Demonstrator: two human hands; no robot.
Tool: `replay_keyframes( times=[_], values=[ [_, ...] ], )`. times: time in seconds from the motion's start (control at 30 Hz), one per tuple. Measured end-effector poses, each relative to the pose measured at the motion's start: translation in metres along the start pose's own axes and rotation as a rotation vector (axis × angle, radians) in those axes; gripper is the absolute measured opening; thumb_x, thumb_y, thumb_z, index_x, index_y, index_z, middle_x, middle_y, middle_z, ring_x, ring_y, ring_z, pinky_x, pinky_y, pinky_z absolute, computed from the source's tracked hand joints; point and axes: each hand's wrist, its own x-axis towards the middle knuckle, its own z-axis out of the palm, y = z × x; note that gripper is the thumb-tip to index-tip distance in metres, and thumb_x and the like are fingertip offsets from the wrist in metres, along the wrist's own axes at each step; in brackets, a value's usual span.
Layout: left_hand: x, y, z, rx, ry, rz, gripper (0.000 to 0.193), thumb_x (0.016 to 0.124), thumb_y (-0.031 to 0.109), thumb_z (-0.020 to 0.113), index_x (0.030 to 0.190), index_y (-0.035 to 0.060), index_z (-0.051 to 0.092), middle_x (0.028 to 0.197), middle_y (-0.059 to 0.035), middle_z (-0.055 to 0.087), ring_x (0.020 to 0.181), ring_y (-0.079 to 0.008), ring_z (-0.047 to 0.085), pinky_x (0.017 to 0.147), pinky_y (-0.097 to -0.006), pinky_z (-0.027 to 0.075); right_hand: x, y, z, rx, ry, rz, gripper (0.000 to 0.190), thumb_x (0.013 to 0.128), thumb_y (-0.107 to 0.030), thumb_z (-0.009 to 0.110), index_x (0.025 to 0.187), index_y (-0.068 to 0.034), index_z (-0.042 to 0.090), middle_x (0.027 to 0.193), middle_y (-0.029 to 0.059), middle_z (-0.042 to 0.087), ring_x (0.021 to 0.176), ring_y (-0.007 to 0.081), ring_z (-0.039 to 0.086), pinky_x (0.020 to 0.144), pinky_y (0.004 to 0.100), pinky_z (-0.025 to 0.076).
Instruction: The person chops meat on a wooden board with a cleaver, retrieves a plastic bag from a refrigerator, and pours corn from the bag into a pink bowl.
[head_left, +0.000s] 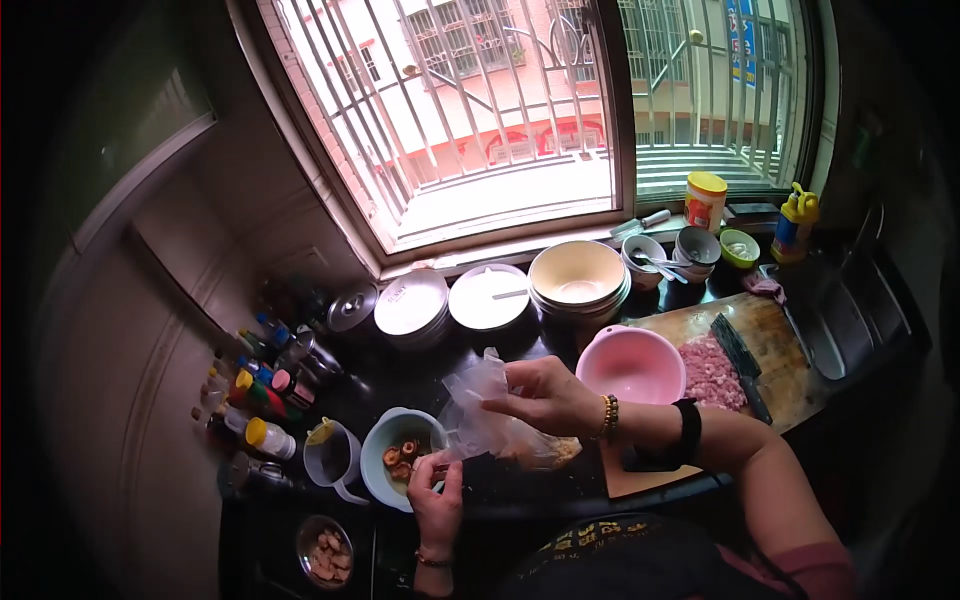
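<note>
A clear plastic bag (480, 409) is stretched between my two hands above the dark counter. My right hand (544, 394) pinches its upper part, and my left hand (437, 487) grips its lower left edge. Light brown bits (559, 450) show at the bag's lower right; whether they lie inside it I cannot tell. Beside my left hand stands a pale blue bowl (375, 480) with dark brown mushrooms (401, 457) in liquid. Behind my right wrist is a pink plastic bowl (630, 367), next to chopped raw meat (709, 375) and a cleaver (735, 345) on a wooden cutting board (787, 360).
Stacked plates (411, 304), large bowls (581, 277) and small bowls with spoons (645, 259) line the window side. Bottles and jars (270, 439) crowd the left, near a plastic jug (330, 454). A metal bowl of meat pieces (325, 551) stands front left; a sink (840, 322) lies right.
</note>
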Motion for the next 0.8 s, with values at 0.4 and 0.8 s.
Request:
replay_keyframes(
  times=[0.4,0.8],
  values=[
    [0.022,0.003,0.048,0.303,-0.411,0.421,0.05,0.067,0.024,0.073,0.108,0.0027,0.056,0.104,-0.0153,0.058,0.1,-0.0334,0.054,0.088,-0.0401,0.039,-0.001,-0.013,-0.012,0.325,-0.166,0.131,0.023,0.09,-0.021,0.058,0.096,0.0,0.063,0.078,-0.0026,0.062,0.073,0.0015,0.049,0.061,0.0208,0.043],
    [-0.034,0.018,0.079,0.585,0.061,0.426,0.028,0.064,0.019,0.074,0.074,0.0054,0.052,0.089,-0.0104,0.051,0.088,-0.0295,0.048,0.084,-0.0436,0.037,0.004,-0.004,-0.031,0.075,0.511,0.016,0.024,0.084,-0.021,0.066,0.073,-0.003,0.056,0.058,-0.0031,0.052,0.051,0.0027,0.044,0.043,0.0218,0.036]
  ],
)
